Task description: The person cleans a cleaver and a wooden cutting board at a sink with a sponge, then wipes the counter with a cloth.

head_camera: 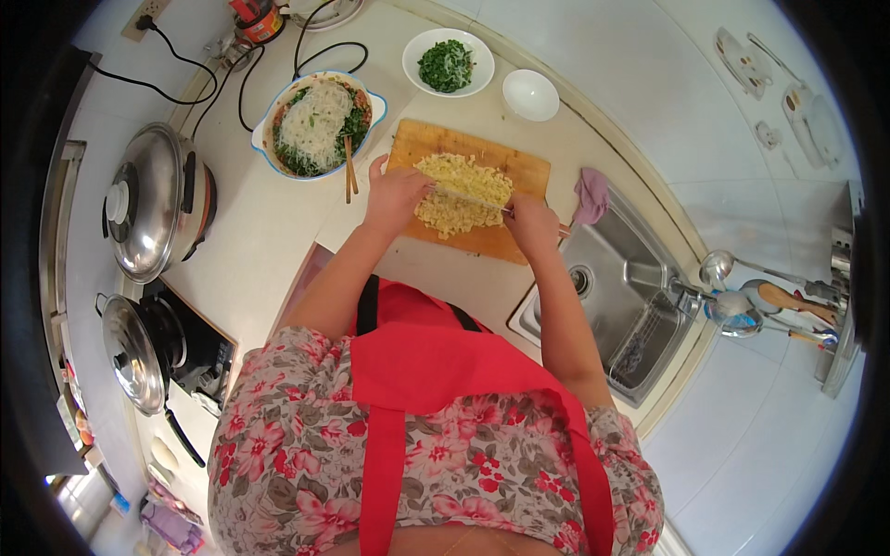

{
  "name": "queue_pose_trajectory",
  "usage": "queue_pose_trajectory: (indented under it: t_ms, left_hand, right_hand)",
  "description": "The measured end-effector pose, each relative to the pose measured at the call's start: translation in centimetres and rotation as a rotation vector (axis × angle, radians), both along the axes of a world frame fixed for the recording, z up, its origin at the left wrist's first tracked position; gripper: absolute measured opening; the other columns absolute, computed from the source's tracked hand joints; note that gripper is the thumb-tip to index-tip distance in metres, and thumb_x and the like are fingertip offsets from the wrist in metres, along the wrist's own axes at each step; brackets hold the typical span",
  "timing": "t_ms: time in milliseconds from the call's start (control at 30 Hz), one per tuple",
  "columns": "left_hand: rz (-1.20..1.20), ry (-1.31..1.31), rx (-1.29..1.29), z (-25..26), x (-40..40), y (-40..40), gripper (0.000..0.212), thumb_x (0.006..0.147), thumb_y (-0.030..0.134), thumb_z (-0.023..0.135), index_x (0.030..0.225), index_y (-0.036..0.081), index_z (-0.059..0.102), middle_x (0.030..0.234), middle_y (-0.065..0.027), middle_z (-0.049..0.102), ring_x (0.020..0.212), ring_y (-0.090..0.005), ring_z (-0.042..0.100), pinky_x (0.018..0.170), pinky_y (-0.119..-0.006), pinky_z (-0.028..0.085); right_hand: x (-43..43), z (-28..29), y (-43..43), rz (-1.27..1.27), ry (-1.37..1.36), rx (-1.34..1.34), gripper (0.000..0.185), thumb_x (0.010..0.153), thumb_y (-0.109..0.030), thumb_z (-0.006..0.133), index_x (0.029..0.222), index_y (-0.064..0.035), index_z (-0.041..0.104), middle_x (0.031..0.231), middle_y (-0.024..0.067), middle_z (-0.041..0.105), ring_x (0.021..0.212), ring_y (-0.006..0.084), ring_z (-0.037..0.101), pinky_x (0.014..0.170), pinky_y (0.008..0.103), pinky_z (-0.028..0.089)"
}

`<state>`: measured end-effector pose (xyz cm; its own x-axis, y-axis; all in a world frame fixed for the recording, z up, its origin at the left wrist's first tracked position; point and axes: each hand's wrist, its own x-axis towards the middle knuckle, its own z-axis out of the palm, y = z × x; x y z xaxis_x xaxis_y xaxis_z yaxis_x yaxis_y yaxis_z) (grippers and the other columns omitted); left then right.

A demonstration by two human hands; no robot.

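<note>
A kitchen knife [469, 198] is seen nearly edge-on, its blade standing across a spread pile of finely chopped pale yellow food [459, 170]. My right hand [534, 226] grips it at the handle end, and a bit of wooden handle pokes out to the right. At the blade's other end, the fingertips of my left hand [395, 198] hold the blade, with one finger sticking out to the side. Beneath the food lies a wooden cutting board [532, 170]. Whether the edge touches the board is hidden by the food.
A two-handled pot [377, 108] of noodles, greens and filling stands left, chopsticks [350, 170] in it. Behind are a bowl of chopped greens [445, 66] and a small white bowl [530, 95]. Right: a purple cloth [591, 196] and steel sink [598, 257]. Left: lidded cookers and cords.
</note>
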<state>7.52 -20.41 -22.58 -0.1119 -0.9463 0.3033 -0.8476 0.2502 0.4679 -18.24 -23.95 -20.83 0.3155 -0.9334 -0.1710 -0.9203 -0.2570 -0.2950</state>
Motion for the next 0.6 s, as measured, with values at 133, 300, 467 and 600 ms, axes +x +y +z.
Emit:
queue_pose_trajectory:
  t_ms: [133, 300, 467, 600]
  left_hand:
    - [0.01, 0.019, 0.079, -0.4, 0.2, -1.9, 0.004, 0.079, 0.014, 0.066, 0.082, 0.016, 0.067, 0.08, 0.0006, 0.064, 0.084, -0.0178, 0.061, 0.101, -0.047, 0.026]
    - [-0.022, -0.003, 0.019, 0.4, -0.2, -2.6, 0.003, 0.079, 0.015, 0.067, 0.081, 0.014, 0.066, 0.079, 0.001, 0.064, 0.082, -0.0185, 0.061, 0.101, -0.047, 0.027]
    - [-0.02, 0.02, 0.013, -1.4, -0.4, -3.9, 0.003, 0.079, 0.015, 0.067, 0.082, 0.014, 0.067, 0.077, 0.0008, 0.064, 0.079, -0.0198, 0.062, 0.101, -0.047, 0.027]
    - [-0.026, 0.064, -0.052, -0.1, -0.8, -5.0, 0.004, 0.079, 0.015, 0.067, 0.082, 0.014, 0.067, 0.077, 0.0002, 0.064, 0.077, -0.0207, 0.061, 0.101, -0.047, 0.027]
  right_hand:
    - [0.4, -0.9, -1.4, 0.018, 0.073, -0.021, 0.015, 0.078, -0.019, 0.064, 0.086, -0.0074, 0.061, 0.082, 0.0107, 0.065, 0.079, 0.0303, 0.064, 0.066, 0.0433, 0.049]
    - [-0.5, -0.4, -1.8, -0.026, 0.046, 0.021, 0.016, 0.078, -0.021, 0.064, 0.087, -0.0086, 0.061, 0.083, 0.0112, 0.066, 0.078, 0.0305, 0.065, 0.066, 0.043, 0.05]
    - [-0.4, -2.3, -2.9, -0.069, 0.07, -0.009, 0.012, 0.078, -0.021, 0.065, 0.084, -0.011, 0.063, 0.081, 0.0087, 0.064, 0.078, 0.0291, 0.063, 0.067, 0.0409, 0.049]
    - [-0.9, 0.6, -4.0, -0.046, 0.073, -0.011, 0.013, 0.078, -0.021, 0.065, 0.085, -0.0106, 0.064, 0.081, 0.0096, 0.064, 0.078, 0.0297, 0.062, 0.066, 0.0415, 0.048]
